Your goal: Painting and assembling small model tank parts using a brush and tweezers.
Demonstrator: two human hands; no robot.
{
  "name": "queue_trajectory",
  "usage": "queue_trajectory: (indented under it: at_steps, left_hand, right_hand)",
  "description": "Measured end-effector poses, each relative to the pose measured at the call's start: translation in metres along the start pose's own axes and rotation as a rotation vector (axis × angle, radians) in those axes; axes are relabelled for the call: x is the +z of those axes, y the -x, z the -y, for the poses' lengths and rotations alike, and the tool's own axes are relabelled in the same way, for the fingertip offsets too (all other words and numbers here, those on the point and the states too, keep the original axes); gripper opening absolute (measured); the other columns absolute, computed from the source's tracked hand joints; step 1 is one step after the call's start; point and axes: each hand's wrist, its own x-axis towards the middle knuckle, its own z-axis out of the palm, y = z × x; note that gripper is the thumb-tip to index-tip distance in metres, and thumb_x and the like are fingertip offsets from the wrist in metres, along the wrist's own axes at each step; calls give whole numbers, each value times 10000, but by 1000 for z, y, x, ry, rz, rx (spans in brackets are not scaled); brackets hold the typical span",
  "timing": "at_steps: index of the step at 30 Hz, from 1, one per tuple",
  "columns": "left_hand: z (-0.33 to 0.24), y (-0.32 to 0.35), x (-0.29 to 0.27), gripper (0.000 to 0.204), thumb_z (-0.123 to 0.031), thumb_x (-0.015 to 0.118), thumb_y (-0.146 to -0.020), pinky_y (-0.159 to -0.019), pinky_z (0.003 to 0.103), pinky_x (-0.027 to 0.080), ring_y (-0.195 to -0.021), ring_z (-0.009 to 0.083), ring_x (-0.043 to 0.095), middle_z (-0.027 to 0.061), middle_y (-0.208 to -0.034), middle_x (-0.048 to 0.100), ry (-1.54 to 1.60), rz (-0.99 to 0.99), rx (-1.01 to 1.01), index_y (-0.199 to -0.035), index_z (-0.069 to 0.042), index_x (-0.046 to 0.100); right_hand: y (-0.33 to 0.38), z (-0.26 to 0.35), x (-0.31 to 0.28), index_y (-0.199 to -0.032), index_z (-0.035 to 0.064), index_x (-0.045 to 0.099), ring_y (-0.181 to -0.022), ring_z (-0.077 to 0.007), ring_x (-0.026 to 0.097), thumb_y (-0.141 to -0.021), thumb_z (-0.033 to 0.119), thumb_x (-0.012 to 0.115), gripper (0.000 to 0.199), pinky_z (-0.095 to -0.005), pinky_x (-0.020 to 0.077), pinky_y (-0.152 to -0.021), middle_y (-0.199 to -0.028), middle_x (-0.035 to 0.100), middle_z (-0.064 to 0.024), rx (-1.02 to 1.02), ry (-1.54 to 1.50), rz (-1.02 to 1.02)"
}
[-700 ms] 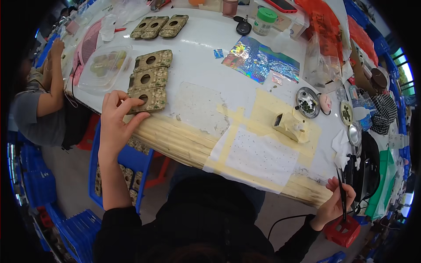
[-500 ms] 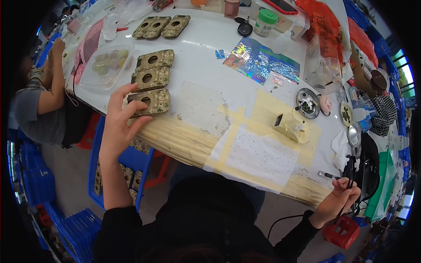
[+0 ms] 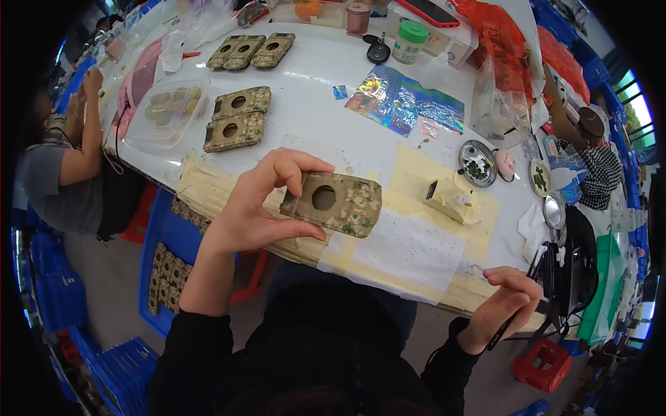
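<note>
Left hand [image 3: 260, 201] pinches holed panel [image 3: 333, 203]; right hand [image 3: 510, 301] grips pen [image 3: 517, 315].

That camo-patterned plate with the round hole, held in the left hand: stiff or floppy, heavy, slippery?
Probably stiff: the plate juts out level from the left hand, gripped at one end, without sagging. Likely light, since thumb and fingertips alone carry it. The surface looks matte and mottled, so probably not slippery. Being flat, it should not roll.
</note>
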Motion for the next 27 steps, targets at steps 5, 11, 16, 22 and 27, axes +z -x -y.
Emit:
queue_trajectory:
  at_steps: [5,11,16,22,27]
  left_hand:
    - [3,-14,19,557,-82,867,-644,-973,364,425,-1189,256,517,241,-1241,543,442,119,-93,-889,-129,369]
    - [-7,-33,22,546,-127,866,-656,-958,356,439,-1154,246,533,216,-1248,540,233,261,43,-935,-110,396]
    - [-31,-53,33,720,-167,891,-613,-976,384,441,-1154,274,537,206,-1328,476,269,71,156,-1158,-76,428]
    - [-36,-73,83,1034,-352,828,-710,-1073,438,384,-1313,295,421,156,-1413,410,1148,-8,-223,-1474,-103,177]
    - [-28,-93,75,602,-458,500,-951,-1069,428,405,-1280,250,457,125,-1353,475,1191,-63,-287,-1384,-68,347]
  right_hand:
    - [-9,24,50,-867,35,449,-946,-325,649,-668,304,864,534,-365,553,-788,-1084,614,-276,-119,-53,411]
    - [-14,32,70,-857,45,450,-924,-322,648,-621,196,900,529,-365,556,-716,-1098,602,-277,-208,113,521]
    - [-33,45,61,-844,58,416,-908,-274,647,-611,142,900,544,-327,579,-681,-1096,592,-258,-277,32,388]
    - [-50,44,62,-915,74,333,-1073,-295,582,-669,136,862,586,-413,516,-907,-1166,491,-221,-304,140,355]
    - [-76,30,46,-936,24,386,-1066,-309,576,-829,289,728,446,-420,518,-888,-1097,537,-229,-358,180,359]
